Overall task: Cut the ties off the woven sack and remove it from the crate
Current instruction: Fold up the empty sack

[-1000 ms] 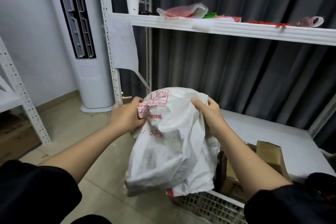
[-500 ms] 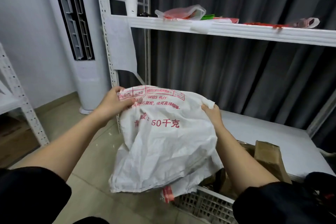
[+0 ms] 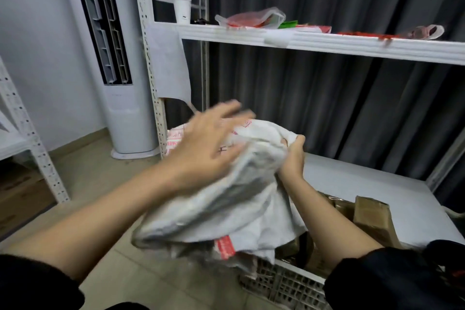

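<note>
Now my right hand point(image 3: 292, 156) grips the bunched woven sack point(image 3: 241, 199) at its two o'clock corner, above the crate point(image 3: 284, 284); my left hand point(image 3: 208, 146), fingers spread, lies flat on it at ten o'clock.

Matt, crinkled woven plastic sack point(image 3: 239, 199)

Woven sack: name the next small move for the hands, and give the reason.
Probably bring the left hand down to grip the woven sack again: its fingers are spread open over it, and only the right hand grips the bunched top above the crate.
</note>
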### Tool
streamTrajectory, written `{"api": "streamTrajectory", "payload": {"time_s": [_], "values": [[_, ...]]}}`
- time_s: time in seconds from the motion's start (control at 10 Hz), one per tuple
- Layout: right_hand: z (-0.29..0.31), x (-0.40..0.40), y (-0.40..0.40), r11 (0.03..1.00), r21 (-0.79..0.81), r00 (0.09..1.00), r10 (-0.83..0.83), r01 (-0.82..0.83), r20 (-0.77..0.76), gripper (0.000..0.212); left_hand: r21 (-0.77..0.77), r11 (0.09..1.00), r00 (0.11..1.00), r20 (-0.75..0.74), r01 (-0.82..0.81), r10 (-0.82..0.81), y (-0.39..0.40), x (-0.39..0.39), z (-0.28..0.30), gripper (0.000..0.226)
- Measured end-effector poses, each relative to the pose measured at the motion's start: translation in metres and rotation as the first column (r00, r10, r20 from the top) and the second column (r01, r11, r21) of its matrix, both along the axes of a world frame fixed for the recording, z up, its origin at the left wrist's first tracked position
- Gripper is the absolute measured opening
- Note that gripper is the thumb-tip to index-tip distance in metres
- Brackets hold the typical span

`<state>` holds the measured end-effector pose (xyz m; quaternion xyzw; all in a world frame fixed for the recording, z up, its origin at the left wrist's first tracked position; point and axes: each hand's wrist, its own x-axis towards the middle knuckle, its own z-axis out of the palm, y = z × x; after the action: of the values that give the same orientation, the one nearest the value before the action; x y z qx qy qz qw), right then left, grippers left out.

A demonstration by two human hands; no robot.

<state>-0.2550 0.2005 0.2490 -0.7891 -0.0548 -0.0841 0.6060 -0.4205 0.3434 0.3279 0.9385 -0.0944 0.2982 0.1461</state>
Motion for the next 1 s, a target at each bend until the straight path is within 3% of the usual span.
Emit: {"api": "streamTrajectory", "payload": {"time_s": [0.1, 0.2, 0.3, 0.4, 0.5, 0.7, 0.8, 0.9, 1.0], "values": [[0.01, -0.001, 0.001, 0.999, 0.047, 0.997, -0.002, 0.005, -0.076, 0.02, 0.391, 0.895, 0.971, -0.185, 0.216, -0.154, -0.028, -0.016, -0.024, 0.066], [0.016, 0.005, -0.001, 0.983, 0.183, 0.978, 0.065, -0.028, -0.2, 0.034, 0.549, 0.787, 0.953, -0.259, 0.28, -0.158, -0.032, -0.013, -0.07, 0.066], [0.02, 0.007, -0.001, 0.914, 0.388, 0.917, 0.253, -0.122, -0.308, 0.036, 0.694, 0.691, 0.977, -0.19, 0.204, -0.097, -0.015, 0.007, -0.097, 0.07], [0.023, 0.0, -0.005, 0.802, 0.579, 0.812, 0.431, -0.146, -0.393, 0.029, 0.729, 0.656, 0.978, -0.192, 0.197, -0.08, -0.006, 0.019, -0.104, 0.073], [0.023, -0.003, -0.012, 0.671, 0.707, 0.645, 0.646, -0.224, -0.408, 0.049, 0.731, 0.663, 0.986, -0.136, 0.162, -0.091, -0.003, 0.03, -0.1, 0.075], [0.027, -0.013, -0.021, 0.365, 0.787, 0.384, 0.906, -0.498, -0.177, 0.075, 0.719, 0.688, 0.995, -0.058, 0.1, -0.084, -0.003, 0.036, -0.094, 0.076], [0.035, -0.023, -0.022, 0.359, 0.7, 0.324, 0.927, -0.618, -0.19, 0.065, 0.675, 0.729, 0.993, -0.041, 0.111, -0.113, 0.006, 0.038, -0.08, 0.076], [0.025, -0.028, -0.01, 0.56, 0.494, 0.53, 0.82, -0.665, -0.216, 0.032, 0.597, 0.782, 0.984, -0.127, 0.177, -0.127, 0.011, 0.041, -0.067, 0.076], [0.009, -0.029, 0.002, 0.69, 0.483, 0.725, 0.672, -0.538, -0.153, 0.024, 0.557, 0.803, 0.972, -0.207, 0.212, -0.113, 0.01, 0.042, -0.068, 0.075]]}}
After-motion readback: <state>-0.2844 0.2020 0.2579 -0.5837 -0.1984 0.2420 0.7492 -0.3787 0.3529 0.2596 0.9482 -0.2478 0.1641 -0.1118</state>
